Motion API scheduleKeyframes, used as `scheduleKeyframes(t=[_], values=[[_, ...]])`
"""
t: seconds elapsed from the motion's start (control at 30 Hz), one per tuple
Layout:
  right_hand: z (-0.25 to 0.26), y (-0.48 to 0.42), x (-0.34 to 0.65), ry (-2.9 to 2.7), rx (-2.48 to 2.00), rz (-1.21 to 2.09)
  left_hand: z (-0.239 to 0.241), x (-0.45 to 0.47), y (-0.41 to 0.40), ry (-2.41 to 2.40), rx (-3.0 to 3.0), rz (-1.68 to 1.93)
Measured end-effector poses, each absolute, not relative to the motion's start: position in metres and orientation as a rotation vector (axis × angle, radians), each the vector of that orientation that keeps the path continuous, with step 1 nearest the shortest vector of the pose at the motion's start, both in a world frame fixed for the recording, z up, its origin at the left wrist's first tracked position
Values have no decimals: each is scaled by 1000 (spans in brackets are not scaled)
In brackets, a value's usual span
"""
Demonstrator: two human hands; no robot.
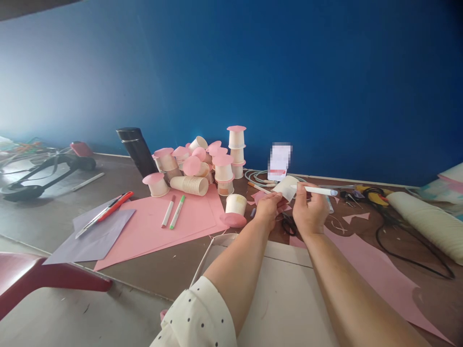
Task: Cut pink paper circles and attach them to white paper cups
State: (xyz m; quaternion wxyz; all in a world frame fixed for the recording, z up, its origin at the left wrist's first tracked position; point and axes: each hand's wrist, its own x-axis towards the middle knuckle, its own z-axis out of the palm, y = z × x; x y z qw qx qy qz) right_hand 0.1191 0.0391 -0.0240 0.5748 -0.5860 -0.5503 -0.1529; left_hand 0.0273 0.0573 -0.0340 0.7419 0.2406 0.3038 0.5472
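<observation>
My left hand [268, 208] has its fingers closed around a white paper cup [285, 187], held tilted above the brown table. In my right hand [310, 212] is a white marker [320, 191], its tip end at the cup's side and its other end pointing right. Just left of my hands, a cup [236, 205] rests on a pink paper disc [233, 220]. Farther left stand several cups topped with pink discs, some stacked [238, 140], beside a nested row of cups [190, 185] lying on its side.
Pink sheets [155, 236] lie at left with two markers [177, 212] and a red utility knife [108, 212] on grey paper. A black bottle [135, 149] stands behind. Cables, scraps and a pink sheet [372, 270] lie right; a phone-like screen [278, 161] stands by the wall.
</observation>
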Motion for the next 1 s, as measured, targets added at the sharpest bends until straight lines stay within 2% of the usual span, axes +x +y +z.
scheduleKeyframes(t=[1.0], values=[[-25,40,120,-1305,-1425,-357,-33,27,55,642,544,1195]])
